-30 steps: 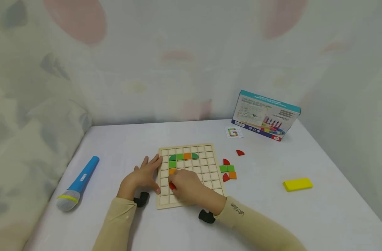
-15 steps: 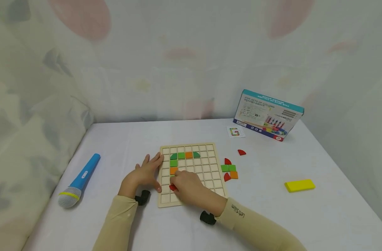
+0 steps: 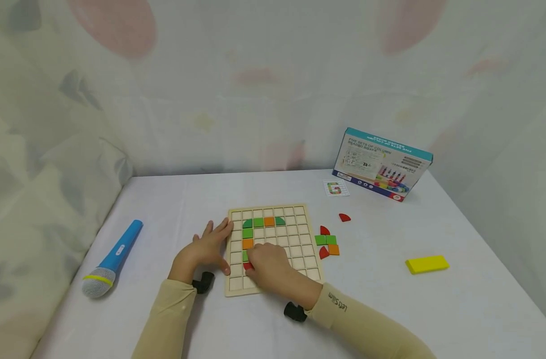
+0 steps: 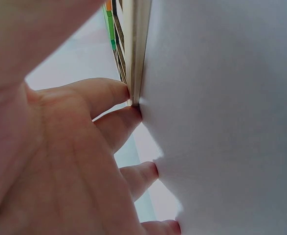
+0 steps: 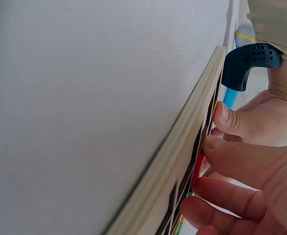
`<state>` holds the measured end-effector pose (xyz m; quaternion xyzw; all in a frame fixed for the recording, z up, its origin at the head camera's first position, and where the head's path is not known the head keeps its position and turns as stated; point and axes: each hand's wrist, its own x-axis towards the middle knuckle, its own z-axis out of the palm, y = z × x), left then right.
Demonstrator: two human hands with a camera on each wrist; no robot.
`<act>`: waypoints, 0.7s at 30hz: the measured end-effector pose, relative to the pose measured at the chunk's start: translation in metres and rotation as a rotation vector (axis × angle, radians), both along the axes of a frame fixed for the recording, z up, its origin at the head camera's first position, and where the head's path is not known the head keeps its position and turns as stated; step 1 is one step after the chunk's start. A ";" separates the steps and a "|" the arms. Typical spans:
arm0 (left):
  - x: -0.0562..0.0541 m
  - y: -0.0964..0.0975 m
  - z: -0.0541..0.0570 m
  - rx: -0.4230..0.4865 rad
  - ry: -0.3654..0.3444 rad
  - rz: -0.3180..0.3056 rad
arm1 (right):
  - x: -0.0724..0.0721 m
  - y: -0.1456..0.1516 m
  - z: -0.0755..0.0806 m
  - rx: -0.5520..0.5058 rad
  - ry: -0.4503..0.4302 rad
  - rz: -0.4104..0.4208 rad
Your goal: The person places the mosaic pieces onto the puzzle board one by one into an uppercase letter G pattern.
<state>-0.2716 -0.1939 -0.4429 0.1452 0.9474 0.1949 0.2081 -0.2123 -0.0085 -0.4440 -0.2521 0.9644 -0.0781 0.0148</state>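
A wooden grid board [image 3: 295, 249] lies on the table. Its upper-left cells hold green tiles [image 3: 258, 222], orange tiles [image 3: 248, 244] and dark green rounded tiles [image 3: 279, 221]. My left hand [image 3: 204, 253] is spread at the board's left edge; thumb and fingertips touch the frame, as the left wrist view also shows. My right hand [image 3: 273, 267] is over the lower-left cells, fingers curled. Thumb and a finger pinch a red quarter-circle tile [image 5: 198, 166], which lies at the board's surface just below a green tile. The hand covers part of both tiles.
Right of the board lie loose green tiles [image 3: 325, 240], an orange tile [image 3: 333, 249] and several red quarter-circle tiles [image 3: 344, 217]. A pattern card [image 3: 336, 188] lies before a box [image 3: 382, 164]. A yellow block [image 3: 427, 264] is at right, a blue toy microphone [image 3: 115, 257] at left.
My right hand has shifted slightly right and more of the red tile and the green tile above it now shows. The left hand stays at the board's edge. The view moved slightly.
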 end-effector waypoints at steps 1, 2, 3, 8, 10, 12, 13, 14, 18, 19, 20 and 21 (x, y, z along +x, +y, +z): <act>0.000 0.001 0.000 -0.002 0.000 -0.001 | 0.000 0.001 0.000 0.003 -0.002 -0.002; -0.001 0.001 0.000 -0.004 0.001 -0.002 | 0.000 0.002 0.000 0.004 -0.002 -0.003; -0.001 0.002 0.000 -0.008 0.000 -0.003 | 0.001 0.003 0.001 0.003 -0.004 -0.002; -0.001 0.004 0.001 -0.010 -0.005 -0.002 | 0.001 0.011 0.006 -0.023 -0.004 0.013; -0.001 0.004 0.001 -0.008 -0.006 0.003 | 0.001 0.018 0.009 -0.043 -0.004 0.008; -0.001 0.003 0.000 -0.010 -0.005 0.007 | -0.001 0.027 0.012 -0.069 -0.009 -0.004; -0.001 0.003 0.000 -0.011 -0.004 0.009 | -0.001 0.034 0.013 -0.083 -0.005 -0.015; -0.001 0.003 0.000 -0.013 -0.001 0.008 | -0.003 0.041 0.014 -0.095 0.001 -0.027; -0.002 0.001 -0.002 -0.017 0.002 0.005 | -0.007 0.075 0.014 -0.170 0.036 -0.070; -0.002 0.001 -0.003 -0.017 0.002 0.003 | -0.008 0.086 0.014 -0.185 0.045 -0.083; -0.003 0.001 -0.003 -0.017 0.002 0.002 | -0.009 0.096 0.013 -0.198 0.052 -0.102; -0.003 0.001 -0.004 -0.018 0.001 0.001 | -0.010 0.106 0.013 -0.205 0.056 -0.123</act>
